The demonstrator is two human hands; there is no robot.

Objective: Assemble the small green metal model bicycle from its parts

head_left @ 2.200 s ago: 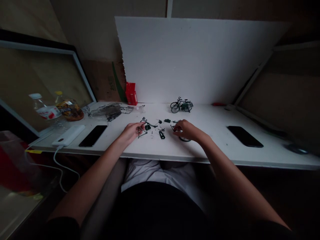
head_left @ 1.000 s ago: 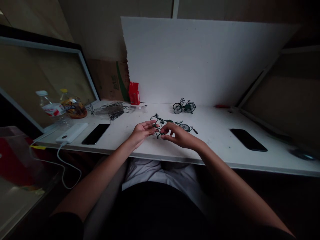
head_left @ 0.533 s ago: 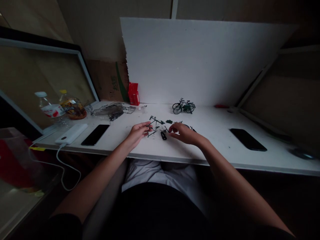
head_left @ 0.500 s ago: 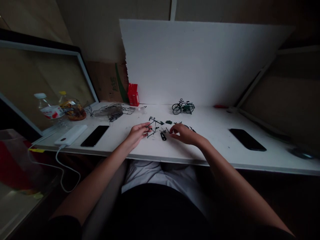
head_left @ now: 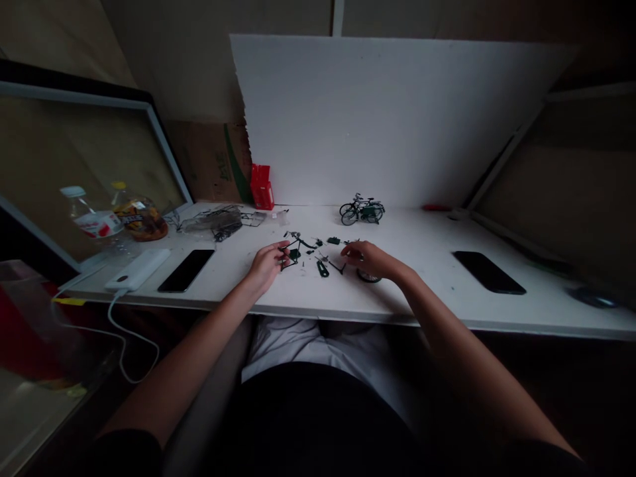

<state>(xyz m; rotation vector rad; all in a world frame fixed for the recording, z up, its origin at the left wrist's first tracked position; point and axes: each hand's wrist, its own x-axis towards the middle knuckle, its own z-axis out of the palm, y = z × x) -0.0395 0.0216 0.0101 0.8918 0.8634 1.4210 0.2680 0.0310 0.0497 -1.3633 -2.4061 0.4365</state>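
My left hand [head_left: 269,264] has its fingers closed on a small dark bicycle frame [head_left: 300,242], which stands out to the right of the fingertips. Over the small parts to the right hovers my right hand [head_left: 366,257], fingers curled down; its fingertips are close to a thin dark part [head_left: 337,267], and whether they touch it is unclear. A small wheel [head_left: 368,277] lies partly under that hand. Between the hands lie a dark green elongated part [head_left: 322,268], a small green piece [head_left: 333,240] and several tiny bits.
Assembled model bicycles [head_left: 362,211] stand at the back. A red box [head_left: 262,187], plastic-wrapped parts [head_left: 213,224], two bottles, a white power bank [head_left: 138,269] and a phone [head_left: 186,270] are to the left. Another phone [head_left: 488,272] lies right on the white table [head_left: 427,298].
My right hand has shifted slightly right and up, uncovering more of the thin part and the wheel. The frame in my left hand has moved slightly left and turned a little.
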